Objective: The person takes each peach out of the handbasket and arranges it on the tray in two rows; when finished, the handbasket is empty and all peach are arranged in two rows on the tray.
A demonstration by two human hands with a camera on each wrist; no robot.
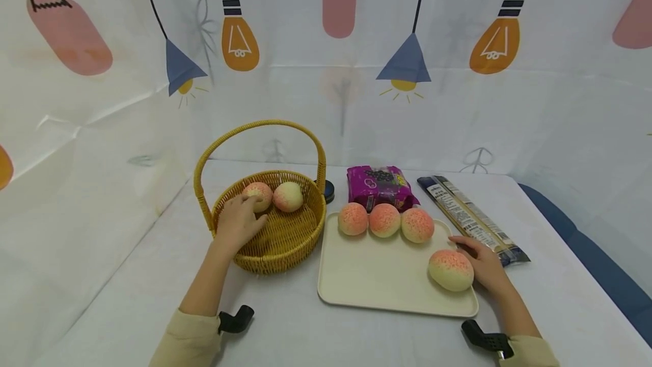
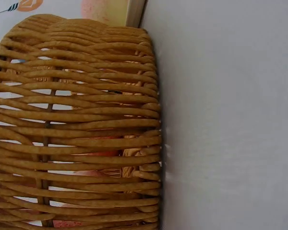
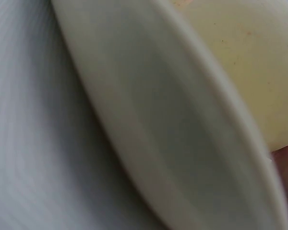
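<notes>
My left hand [image 1: 237, 224] reaches over the near-left rim of a woven basket [image 1: 285, 248], its fingers touching a pink-speckled peach [image 1: 261, 190] and its thumb apart from it. A paler peach [image 1: 288, 197] sits to the right of that one in the basket. In the left wrist view, the basket's woven side [image 2: 77, 115] hides the hand. At the right edge of a cream tray [image 1: 377, 276], my right hand [image 1: 484, 265] holds a large peach [image 1: 450, 271] from its right side, the thumb hidden. The right wrist view shows this peach [image 3: 245, 67] beyond the tray rim [image 3: 216, 81].
Three peaches [image 1: 385, 221] line the tray's far edge. Behind them lies a purple snack bag [image 1: 379, 186], with a long flat packet [image 1: 471, 214] to its right. A dark round object [image 1: 329, 191] shows behind the basket, whose tall handle [image 1: 265, 123] arches above it.
</notes>
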